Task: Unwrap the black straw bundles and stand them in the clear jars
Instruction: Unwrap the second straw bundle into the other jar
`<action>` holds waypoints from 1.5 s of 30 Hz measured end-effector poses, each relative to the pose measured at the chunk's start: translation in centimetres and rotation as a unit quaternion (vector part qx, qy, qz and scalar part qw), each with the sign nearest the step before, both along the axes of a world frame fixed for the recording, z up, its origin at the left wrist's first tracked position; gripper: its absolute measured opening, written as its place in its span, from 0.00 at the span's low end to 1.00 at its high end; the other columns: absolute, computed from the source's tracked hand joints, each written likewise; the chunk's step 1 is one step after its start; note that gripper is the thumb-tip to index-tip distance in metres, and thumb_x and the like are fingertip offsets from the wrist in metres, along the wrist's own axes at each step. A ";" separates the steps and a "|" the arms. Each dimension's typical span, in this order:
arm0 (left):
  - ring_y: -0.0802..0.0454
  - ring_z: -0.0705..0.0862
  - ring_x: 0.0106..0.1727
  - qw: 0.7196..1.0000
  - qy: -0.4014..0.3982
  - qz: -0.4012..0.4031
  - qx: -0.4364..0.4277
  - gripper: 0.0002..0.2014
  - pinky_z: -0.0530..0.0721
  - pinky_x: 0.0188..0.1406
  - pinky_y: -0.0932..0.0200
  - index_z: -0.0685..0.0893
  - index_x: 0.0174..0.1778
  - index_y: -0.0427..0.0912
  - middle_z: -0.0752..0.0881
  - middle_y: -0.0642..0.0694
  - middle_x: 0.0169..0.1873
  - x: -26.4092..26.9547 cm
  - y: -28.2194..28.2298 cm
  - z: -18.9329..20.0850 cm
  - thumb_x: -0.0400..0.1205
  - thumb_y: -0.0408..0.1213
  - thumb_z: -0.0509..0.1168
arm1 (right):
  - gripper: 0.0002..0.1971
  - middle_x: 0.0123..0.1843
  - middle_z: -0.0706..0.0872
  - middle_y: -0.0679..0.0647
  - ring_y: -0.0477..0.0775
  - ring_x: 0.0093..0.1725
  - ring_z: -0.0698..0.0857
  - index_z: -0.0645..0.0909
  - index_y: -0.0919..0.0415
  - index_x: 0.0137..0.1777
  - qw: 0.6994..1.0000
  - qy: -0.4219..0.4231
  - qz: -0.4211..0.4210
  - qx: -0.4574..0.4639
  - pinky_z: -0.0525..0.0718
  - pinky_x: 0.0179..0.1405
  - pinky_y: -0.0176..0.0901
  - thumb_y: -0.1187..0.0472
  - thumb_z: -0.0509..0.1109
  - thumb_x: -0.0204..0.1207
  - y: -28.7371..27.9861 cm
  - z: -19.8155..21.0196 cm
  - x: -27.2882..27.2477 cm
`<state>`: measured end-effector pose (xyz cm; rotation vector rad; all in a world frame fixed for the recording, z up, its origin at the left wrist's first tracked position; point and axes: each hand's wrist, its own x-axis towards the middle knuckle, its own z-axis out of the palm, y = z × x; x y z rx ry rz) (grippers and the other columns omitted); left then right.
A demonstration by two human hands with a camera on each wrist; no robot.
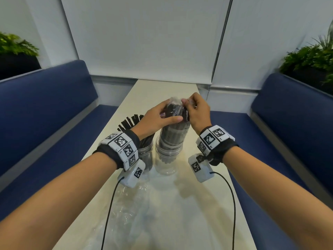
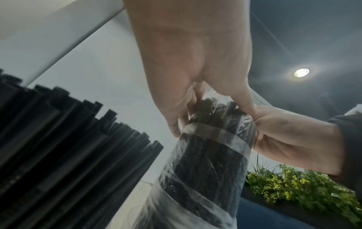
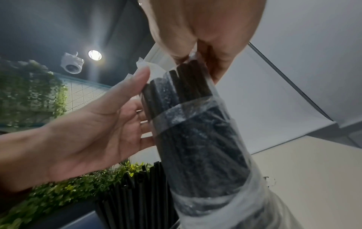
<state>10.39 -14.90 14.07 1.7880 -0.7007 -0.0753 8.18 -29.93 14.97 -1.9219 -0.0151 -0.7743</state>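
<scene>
A bundle of black straws (image 1: pixel 173 130) in clear plastic wrap stands upright in the right clear jar (image 1: pixel 167 165). My left hand (image 1: pixel 158 118) grips the bundle near its top, thumb across the front. My right hand (image 1: pixel 196 112) pinches the loose wrap at the top end. The left clear jar (image 1: pixel 146 157) holds loose black straws (image 1: pixel 129 122). In the left wrist view my left hand (image 2: pixel 186 62) clasps the bundle (image 2: pixel 205 162) and my right hand (image 2: pixel 290 136) is on its far side. The right wrist view shows my right hand (image 3: pixel 205 23) pinching wrap above the bundle (image 3: pixel 195 147).
Crumpled clear wrap (image 1: pixel 129 204) lies on the pale table (image 1: pixel 198 204) in front of the jars. Blue benches (image 1: pixel 45 105) flank the narrow table on both sides. A white wall closes the far end. Two wrist cables trail over the near tabletop.
</scene>
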 end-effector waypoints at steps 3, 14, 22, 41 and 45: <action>0.56 0.81 0.66 1.000 -0.016 0.024 -0.001 0.31 0.77 0.68 0.56 0.76 0.70 0.52 0.84 0.51 0.64 0.3 0.1 -0.2 0.71 0.51 0.73 | 0.10 0.28 0.71 0.46 0.45 0.28 0.68 0.69 0.60 0.38 1.000 -0.001 0.000 -0.015 0.70 0.31 0.40 0.59 0.65 0.78 0.2 -0.2 0.4; 0.45 0.88 0.48 0.977 -0.087 0.194 -0.014 0.08 0.85 0.54 0.47 0.88 0.44 0.36 0.90 0.38 0.43 1.0 0.4 0.1 0.77 0.38 0.70 | 0.27 0.65 0.78 0.53 0.47 0.62 0.78 0.70 0.58 0.69 0.977 0.113 0.167 0.069 0.78 0.61 0.40 0.51 0.70 0.73 -0.2 -0.1 0.3; 0.42 0.88 0.47 0.974 -0.089 0.205 -0.032 0.11 0.84 0.52 0.48 0.86 0.46 0.34 0.90 0.37 0.44 1.2 -0.1 0.8 0.78 0.40 0.68 | 0.15 0.55 0.89 0.64 0.59 0.56 0.86 0.84 0.65 0.57 0.981 0.132 0.140 0.008 0.81 0.65 0.59 0.61 0.72 0.72 0.1 -1.0 -0.1; 0.37 0.87 0.38 0.970 -0.121 0.206 0.053 0.11 0.83 0.45 0.48 0.86 0.35 0.33 0.89 0.35 0.32 0.8 0.5 0.1 0.75 0.39 0.72 | 0.19 0.64 0.85 0.60 0.57 0.64 0.81 0.81 0.62 0.62 0.983 0.150 0.108 0.006 0.76 0.70 0.54 0.57 0.72 0.72 -0.5 -1.7 -1.6; 0.47 0.79 0.32 0.969 -0.124 0.206 0.060 0.09 0.79 0.42 0.53 0.86 0.36 0.33 0.83 0.44 0.27 0.3 0.5 -0.1 0.76 0.37 0.70 | 0.13 0.54 0.89 0.65 0.52 0.53 0.85 0.86 0.68 0.54 0.993 0.110 0.049 -0.010 0.79 0.51 0.27 0.63 0.73 0.71 -0.1 -1.8 -1.8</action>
